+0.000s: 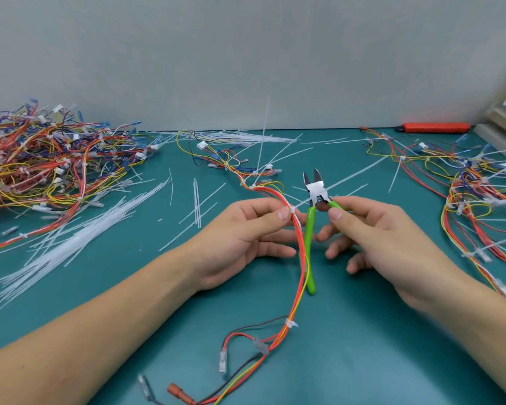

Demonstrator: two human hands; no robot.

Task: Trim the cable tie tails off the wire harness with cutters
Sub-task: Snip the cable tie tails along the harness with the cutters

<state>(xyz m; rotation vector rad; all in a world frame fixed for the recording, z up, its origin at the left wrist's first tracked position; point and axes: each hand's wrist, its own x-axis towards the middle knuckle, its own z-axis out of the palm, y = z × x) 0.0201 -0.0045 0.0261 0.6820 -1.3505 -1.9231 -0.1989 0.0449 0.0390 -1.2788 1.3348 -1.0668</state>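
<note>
Harness (pixel 300 258) pinched by left hand (pixel 246 238); right hand (pixel 371 229) grips cutters (pixel 314 191), one handle hidden.

Left hand (pixel 246 238) pinches wire harness (pixel 300 258) at a white cable tie (pixel 292 211). Right hand (pixel 374 238) grips green-handled cutters (pixel 314 200), blades apart, pointing 12 o'clock. Harness pile (pixel 47 165) at 10 o'clock, more harnesses (pixel 465 182) at 2 o'clock, loose ties (pixel 70 241) on teal mat (pixel 362 331).

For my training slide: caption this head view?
Left hand pinches wire harness; right hand holds open green cutters.
</note>
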